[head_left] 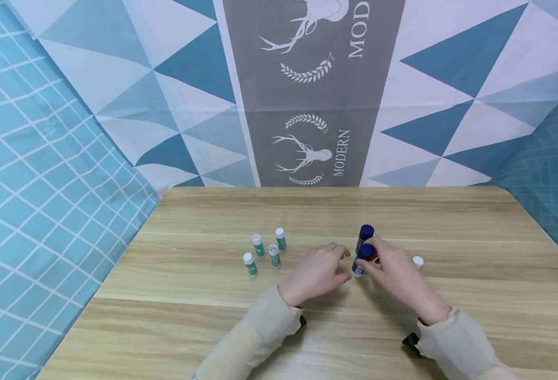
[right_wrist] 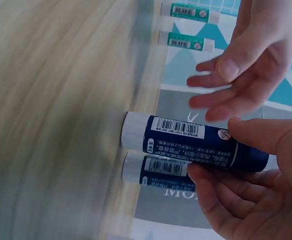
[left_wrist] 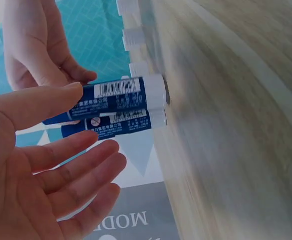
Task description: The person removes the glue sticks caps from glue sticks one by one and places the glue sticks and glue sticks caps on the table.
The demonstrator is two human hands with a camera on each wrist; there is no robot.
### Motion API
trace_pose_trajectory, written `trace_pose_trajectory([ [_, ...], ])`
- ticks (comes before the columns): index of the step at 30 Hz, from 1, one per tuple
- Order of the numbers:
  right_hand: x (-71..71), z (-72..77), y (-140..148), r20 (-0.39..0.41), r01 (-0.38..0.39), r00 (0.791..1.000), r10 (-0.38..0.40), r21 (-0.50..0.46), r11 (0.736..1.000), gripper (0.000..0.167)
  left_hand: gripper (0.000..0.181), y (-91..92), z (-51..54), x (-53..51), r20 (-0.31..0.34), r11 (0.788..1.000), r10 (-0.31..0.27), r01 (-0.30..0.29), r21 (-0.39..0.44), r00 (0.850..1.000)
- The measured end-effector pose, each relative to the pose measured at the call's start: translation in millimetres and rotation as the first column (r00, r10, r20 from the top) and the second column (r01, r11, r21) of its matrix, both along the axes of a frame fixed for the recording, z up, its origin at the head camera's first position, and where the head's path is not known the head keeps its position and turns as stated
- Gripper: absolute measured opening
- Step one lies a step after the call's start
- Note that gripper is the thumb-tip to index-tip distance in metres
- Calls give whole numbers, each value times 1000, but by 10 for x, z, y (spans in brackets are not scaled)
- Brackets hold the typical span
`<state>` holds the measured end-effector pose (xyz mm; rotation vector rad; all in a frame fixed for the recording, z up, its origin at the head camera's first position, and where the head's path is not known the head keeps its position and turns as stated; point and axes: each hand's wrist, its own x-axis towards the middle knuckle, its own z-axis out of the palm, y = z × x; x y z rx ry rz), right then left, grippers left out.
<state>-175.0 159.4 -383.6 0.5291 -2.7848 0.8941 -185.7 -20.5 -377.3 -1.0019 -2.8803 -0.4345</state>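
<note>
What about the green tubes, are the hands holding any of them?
No, all four green tubes stand on the table, apart from the left hand and the right hand.

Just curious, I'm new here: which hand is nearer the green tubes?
Left. The left hand is to the right of the green tubes; the right hand is farther right, holding a dark blue tube.

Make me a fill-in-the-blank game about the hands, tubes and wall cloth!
1. The right hand grips a tube whose cap is dark ____.
2. Counted together, the green tubes standing on the table number ____.
3. The big word printed on the grey wall cloth behind the table is ____.

Missing words: blue; four; MODERN.
</note>
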Motion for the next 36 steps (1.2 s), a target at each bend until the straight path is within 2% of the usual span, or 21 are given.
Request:
trace_pose_trajectory([
  [10,54,18,-93,-46,-58,997,54,-86,995,24,31,12,4,-22,-9,999,-1,2,48,1000],
  [19,79,10,-136,-52,-77,996,68,-200,977,24,19,-63,-7,-29,-3,989,5,-4,146,1000],
  [23,87,18,-150,-27,-65,998,60,-251,966,26,20,-114,58,-30,51,982,9,-18,187,999],
  [26,84,23,-159,0,-71,997,75,-319,945,30,20,-164,136,-25,106,976,19,-42,215,994],
  [28,76,29,-167,7,-80,996,89,-356,931,32,21,-201,184,-22,114,972,27,-53,228,993],
  [30,66,43,-173,11,-89,995,100,-383,919,34,21,-236,232,-19,94,970,28,-49,237,995],
  [36,32,87,-192,61,-91,989,133,-459,884,41,24,-317,326,-14,-36,968,12,-2,253,999],
])
